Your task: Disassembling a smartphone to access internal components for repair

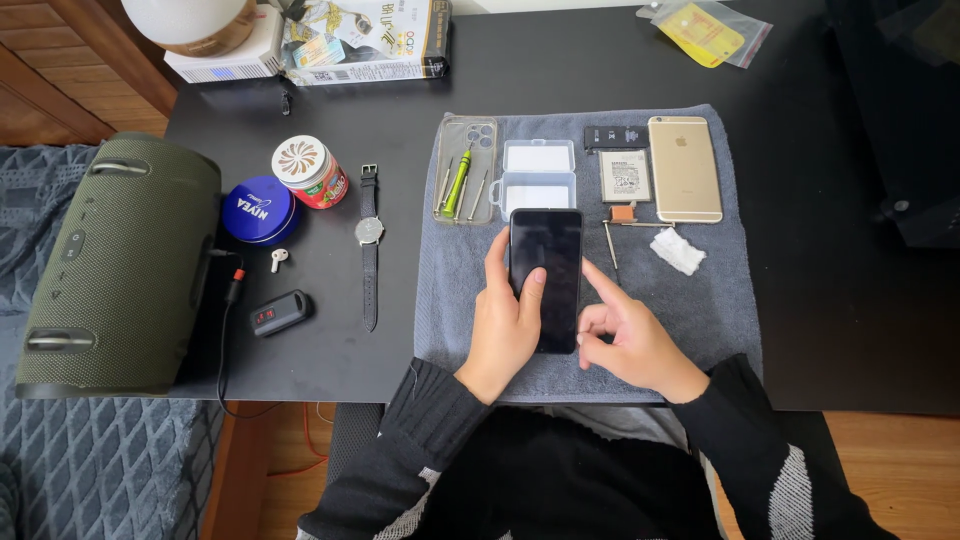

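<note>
A black smartphone [547, 258] with a dark screen lies upright on a grey towel [700, 320] spread over the black desk. My left hand [505, 325] grips its lower left side, thumb resting on the screen. To the phone's right, my right hand [625, 335] has its index finger stretched out, the tip touching the phone's right edge and the other fingers curled. Both arms wear black sleeves.
On the towel's far part lie a clear phone case holding small screwdrivers [463, 180], a clear plastic box [538, 176], a battery [626, 175], a gold phone face down [685, 168] and a white wipe [677, 250]. Left of the towel: wristwatch [369, 240], blue tin [259, 208], earbud [278, 259], green speaker [120, 265].
</note>
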